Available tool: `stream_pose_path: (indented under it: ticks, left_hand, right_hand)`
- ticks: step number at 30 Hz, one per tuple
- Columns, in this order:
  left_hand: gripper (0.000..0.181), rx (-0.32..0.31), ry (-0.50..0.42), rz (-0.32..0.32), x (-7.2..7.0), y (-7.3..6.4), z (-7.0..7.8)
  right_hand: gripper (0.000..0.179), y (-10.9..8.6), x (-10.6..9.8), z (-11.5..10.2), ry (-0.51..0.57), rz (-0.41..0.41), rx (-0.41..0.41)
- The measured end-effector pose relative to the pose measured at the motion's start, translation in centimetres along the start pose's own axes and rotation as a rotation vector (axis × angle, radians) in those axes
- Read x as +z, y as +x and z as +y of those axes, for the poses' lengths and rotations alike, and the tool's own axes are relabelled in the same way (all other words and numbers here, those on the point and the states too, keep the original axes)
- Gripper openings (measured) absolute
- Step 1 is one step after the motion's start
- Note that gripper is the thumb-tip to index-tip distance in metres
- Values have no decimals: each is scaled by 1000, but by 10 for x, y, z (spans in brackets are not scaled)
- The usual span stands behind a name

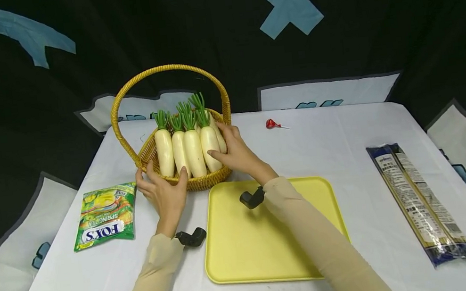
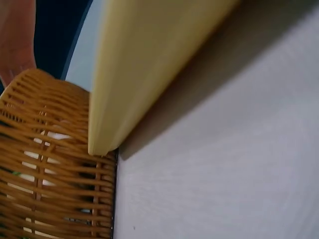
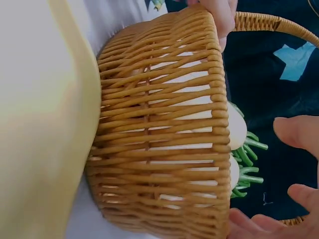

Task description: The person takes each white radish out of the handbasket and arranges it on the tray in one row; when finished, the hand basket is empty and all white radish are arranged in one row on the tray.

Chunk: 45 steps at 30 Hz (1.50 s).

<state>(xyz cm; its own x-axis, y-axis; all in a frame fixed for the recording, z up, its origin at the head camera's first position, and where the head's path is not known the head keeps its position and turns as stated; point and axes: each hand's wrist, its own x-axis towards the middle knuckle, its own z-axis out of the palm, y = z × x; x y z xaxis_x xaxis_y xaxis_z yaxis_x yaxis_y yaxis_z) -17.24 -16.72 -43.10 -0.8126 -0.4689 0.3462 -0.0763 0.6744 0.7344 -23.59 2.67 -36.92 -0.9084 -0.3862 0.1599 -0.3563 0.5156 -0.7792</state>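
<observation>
A woven wicker basket [image 1: 204, 182] with a tall arched handle stands at the back left of the table. Several white radishes [image 1: 193, 152] with green tops stand in it side by side. At its left front, my left hand [image 1: 162, 193] grips the rim, the thumb lying along the front. My right hand [image 1: 239, 152] is at the right side, fingertips touching the rim and thumb spread over the radishes. The right wrist view shows that thumb [image 3: 291, 132] raised apart from the basket's weave [image 3: 164, 124].
A yellow tray [image 1: 253, 252] lies in front of the basket, under the right forearm. Left of the basket is a green FOX'S candy bag [image 1: 106, 215]. A red lollipop [image 1: 271, 123] lies at the back, and two long blue-ended packets [image 1: 418, 202] lie at the right.
</observation>
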Motion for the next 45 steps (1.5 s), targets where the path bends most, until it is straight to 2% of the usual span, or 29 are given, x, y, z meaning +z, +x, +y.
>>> stream_pose_path:
  ticks: [2, 5, 8, 10, 21, 26, 29, 35, 38, 45]
  left_hand:
    - [86, -77, -33, -38, -1, -2, -1]
    - [88, -155, -72, -125, -3, -3, -2]
    - [90, -182, -85, -199, -4, -3, -3]
    - [91, -187, -81, -216, -4, -3, -3]
    - [87, -167, -65, -174, -5, -1, -1]
    - [87, -162, -74, -182, -3, 1, 3]
    - [87, -165, -69, -185, -3, 0, 4]
    - [85, -171, -55, -172, -5, -1, 4]
    - [85, -178, -48, -173, -5, -2, 3]
    - [85, -198, -45, -185, -7, -4, 2]
  right_hand:
    - [77, 3, 3, -2, -7, -15, 29]
    - [79, 7, 6, -3, -17, -31, 66]
    - [80, 10, 9, -2, -52, -30, 88]
    - [80, 12, 11, -1, -73, -31, 94]
    - [79, 25, 13, -8, -179, -59, 128]
    - [81, 29, 13, -11, -217, -74, 169]
    - [82, 30, 15, -11, -227, -78, 190]
    - [81, 31, 19, -13, -235, -84, 170]
    - [80, 32, 20, -15, -236, -96, 186]
    - [79, 32, 28, -15, -352, -127, 197]
